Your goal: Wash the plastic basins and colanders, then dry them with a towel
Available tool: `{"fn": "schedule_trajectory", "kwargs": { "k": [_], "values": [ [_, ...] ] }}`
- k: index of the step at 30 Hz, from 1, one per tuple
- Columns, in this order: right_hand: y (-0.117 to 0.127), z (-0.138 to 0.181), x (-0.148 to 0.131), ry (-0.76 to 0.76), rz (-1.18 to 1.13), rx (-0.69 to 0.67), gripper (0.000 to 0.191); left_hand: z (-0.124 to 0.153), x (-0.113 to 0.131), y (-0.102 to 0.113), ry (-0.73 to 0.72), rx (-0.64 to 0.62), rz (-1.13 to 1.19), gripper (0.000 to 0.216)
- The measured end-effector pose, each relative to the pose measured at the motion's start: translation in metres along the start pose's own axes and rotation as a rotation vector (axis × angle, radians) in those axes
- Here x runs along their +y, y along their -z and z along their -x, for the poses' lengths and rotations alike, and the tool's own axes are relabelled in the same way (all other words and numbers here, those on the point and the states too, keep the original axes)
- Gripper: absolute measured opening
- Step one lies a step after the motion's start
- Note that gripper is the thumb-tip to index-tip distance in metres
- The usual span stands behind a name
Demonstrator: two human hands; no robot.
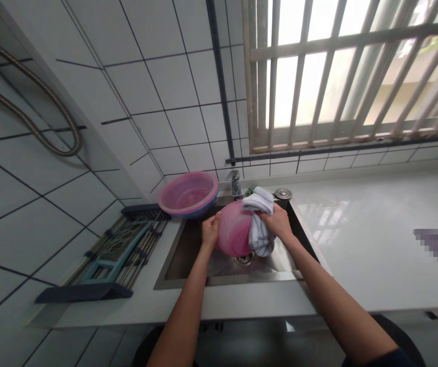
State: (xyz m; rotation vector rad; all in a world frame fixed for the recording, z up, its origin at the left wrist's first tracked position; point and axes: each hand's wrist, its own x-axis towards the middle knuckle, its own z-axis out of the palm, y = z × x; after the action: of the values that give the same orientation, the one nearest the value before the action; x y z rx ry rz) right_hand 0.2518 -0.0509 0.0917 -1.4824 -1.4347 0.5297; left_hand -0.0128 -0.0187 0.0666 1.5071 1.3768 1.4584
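Note:
Over the steel sink [188, 255], my left hand [210, 230] grips the rim of a pink mesh colander [234, 229], which is tilted on its side. My right hand [278, 220] is closed on a white and grey cloth [261, 235], pressed to the colander's right side. Part of the cloth folds up over the top of that hand, and the rest hangs below it. The cloth hides the colander's right edge. Beneath the colander, the sink drain [245, 259] shows in part.
Pink and blue basins [190, 193] are stacked at the sink's back left corner. Behind the sink stands a faucet [235, 183], with a metal drain plug [283, 193] to its right. A folded rack [123, 250] lies on the left counter. A barred window [337, 76] is above the right counter [375, 229].

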Motion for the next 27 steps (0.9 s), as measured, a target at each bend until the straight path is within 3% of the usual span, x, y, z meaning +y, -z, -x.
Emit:
{"fn": "schedule_trajectory", "kwargs": {
  "k": [3, 7, 11, 16, 22, 27],
  "values": [
    [0.007, -0.009, 0.014, -0.179, -0.129, -0.047, 0.049, -0.001, 0.001, 0.002, 0.057, 0.029, 0.048, 0.071],
    [0.01, -0.015, 0.03, -0.227, -0.287, -0.112, 0.063, 0.002, -0.001, -0.001, 0.104, 0.016, 0.122, 0.071],
    [0.02, -0.022, 0.042, -0.318, -0.644, -0.247, 0.062, 0.004, -0.003, -0.004, 0.112, -0.012, 0.206, 0.069],
    [0.038, -0.026, 0.047, -0.366, -0.824, -0.331, 0.061, 0.007, 0.003, -0.007, 0.175, -0.068, 0.375, 0.074],
    [0.044, -0.024, 0.04, -0.224, -0.8, -0.291, 0.068, 0.011, 0.022, 0.0, 0.156, -0.356, 0.538, 0.053],
    [0.041, -0.021, 0.031, -0.161, -0.617, -0.337, 0.06, 0.008, 0.025, 0.012, 0.202, -0.644, 0.408, 0.06]
  ]
}}
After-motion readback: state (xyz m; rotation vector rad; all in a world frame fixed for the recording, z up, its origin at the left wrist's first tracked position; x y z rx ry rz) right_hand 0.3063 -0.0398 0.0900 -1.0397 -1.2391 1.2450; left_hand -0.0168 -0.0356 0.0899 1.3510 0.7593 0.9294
